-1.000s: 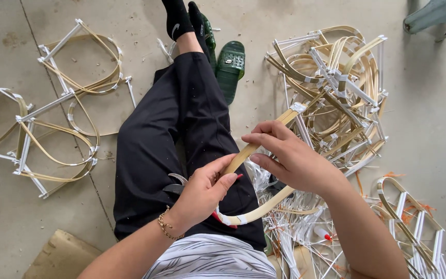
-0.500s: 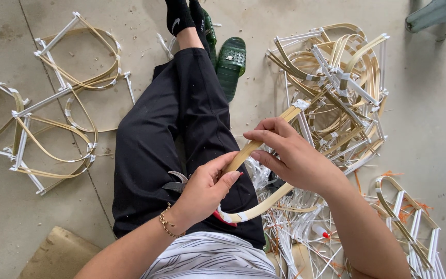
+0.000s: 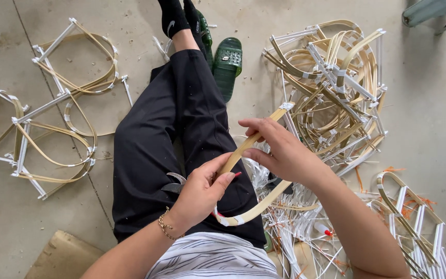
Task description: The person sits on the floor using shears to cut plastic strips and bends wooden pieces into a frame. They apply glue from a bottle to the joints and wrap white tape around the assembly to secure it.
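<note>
I sit on a concrete floor with my legs in black trousers stretched out. Both hands hold one bent bamboo strip [image 3: 256,206] with white tape at its ends, over my lap. My left hand [image 3: 202,191] pinches the strip near its lower curve; a gold bracelet is on that wrist. My right hand [image 3: 280,150] grips the strip's upper arm, which runs up to a taped tip [image 3: 286,106]. A small dark metal tool [image 3: 174,183] lies on my thigh under the left hand.
A heap of bent bamboo-and-white-stick frames [image 3: 336,88] lies at the right. Finished frames [image 3: 52,124] lie spread at the left. Green slippers [image 3: 227,64] sit by my feet. Loose white sticks and scraps [image 3: 295,232], cardboard [image 3: 63,258], a stool leg [image 3: 434,10].
The view has shifted a little. Both hands keep their hold on the strip, with the right hand slightly lower along it.
</note>
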